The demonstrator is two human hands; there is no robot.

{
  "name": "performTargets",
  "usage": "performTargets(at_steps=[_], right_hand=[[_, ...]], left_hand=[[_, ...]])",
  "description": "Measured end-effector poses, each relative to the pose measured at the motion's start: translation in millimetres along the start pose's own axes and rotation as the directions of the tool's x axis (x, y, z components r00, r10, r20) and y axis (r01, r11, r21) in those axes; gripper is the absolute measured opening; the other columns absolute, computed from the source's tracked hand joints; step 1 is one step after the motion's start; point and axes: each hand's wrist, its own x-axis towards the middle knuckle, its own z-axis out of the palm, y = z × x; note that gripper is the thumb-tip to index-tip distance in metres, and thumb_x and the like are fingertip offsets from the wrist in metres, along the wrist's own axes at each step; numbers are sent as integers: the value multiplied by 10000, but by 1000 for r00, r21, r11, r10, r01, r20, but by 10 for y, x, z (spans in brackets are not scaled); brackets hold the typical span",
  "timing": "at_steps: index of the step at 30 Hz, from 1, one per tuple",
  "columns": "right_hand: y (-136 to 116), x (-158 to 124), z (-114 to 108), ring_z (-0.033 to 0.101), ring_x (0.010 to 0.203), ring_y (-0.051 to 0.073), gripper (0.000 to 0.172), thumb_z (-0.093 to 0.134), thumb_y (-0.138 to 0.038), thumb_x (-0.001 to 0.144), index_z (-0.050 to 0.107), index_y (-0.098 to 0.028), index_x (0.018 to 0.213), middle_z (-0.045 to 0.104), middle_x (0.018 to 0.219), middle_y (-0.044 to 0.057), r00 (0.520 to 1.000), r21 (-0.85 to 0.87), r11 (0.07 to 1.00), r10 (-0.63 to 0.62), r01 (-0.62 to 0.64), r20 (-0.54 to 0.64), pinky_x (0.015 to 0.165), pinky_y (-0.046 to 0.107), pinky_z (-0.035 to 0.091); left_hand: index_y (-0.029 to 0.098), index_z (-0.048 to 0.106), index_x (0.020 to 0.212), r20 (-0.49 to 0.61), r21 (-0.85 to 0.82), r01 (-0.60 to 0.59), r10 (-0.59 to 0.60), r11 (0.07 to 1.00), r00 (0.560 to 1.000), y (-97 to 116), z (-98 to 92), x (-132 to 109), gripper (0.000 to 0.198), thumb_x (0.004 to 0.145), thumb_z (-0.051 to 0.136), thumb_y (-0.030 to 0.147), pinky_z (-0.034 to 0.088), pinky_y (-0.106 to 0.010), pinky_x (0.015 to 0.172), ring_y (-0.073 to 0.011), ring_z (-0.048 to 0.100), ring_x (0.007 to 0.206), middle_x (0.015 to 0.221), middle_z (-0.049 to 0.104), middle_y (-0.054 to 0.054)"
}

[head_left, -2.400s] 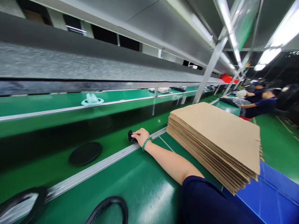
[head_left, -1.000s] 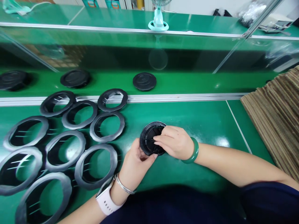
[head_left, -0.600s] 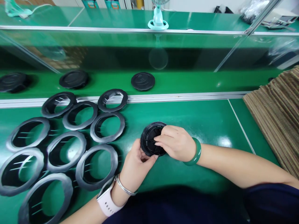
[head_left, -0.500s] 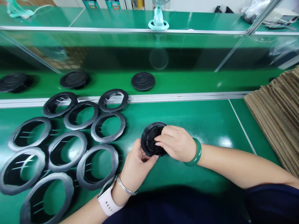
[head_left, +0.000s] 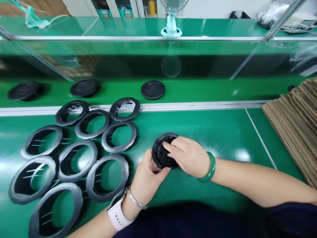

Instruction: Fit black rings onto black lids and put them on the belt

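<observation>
A round black plastic cap [head_left: 160, 152] is tilted up on the green bench in front of me. My left hand [head_left: 146, 178], with a white watch and a silver bangle on the wrist, grips its lower left rim. My right hand [head_left: 189, 155], wearing a green bangle, lies over the cap's right side with fingers curled onto its ribbed inside. Both hands are closed on the cap.
Several black rings [head_left: 79, 160] lie in rows at the left. Three black discs [head_left: 153, 89] sit on the conveyor belt behind a metal rail [head_left: 198, 106]. A stack of flat cardboard [head_left: 296, 124] stands at the right. A small mint fan [head_left: 171, 28] stands on the shelf above.
My right hand fetched a small black part from the belt, then both hands closed on the cap. Over the last second they barely move; the view has shifted slightly.
</observation>
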Motion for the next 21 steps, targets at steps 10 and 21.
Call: performTargets(at_steps=[10, 21], right_hand=[[-11, 43, -29, 521, 971, 268, 279, 495, -191, 994, 586, -96, 1240, 574, 1016, 129, 997, 116, 993, 28, -19, -74, 882, 468, 513], [197, 75, 126, 527, 869, 179, 120, 721, -146, 863, 631, -161, 942, 560, 907, 19, 837, 535, 686, 542, -494, 77, 811, 328, 441]], left_hand=[[203, 429, 1096, -19, -91, -7, 6, 996, 1000, -15, 16, 25, 498, 736, 768, 258, 578, -283, 713, -209, 698, 874, 960, 682, -30], [196, 450, 1263, -54, -23, -106, 105, 994, 993, -35, -47, -18, 628, 765, 787, 380, 542, -399, 949, -273, 616, 1142, 1256, 614, -111]])
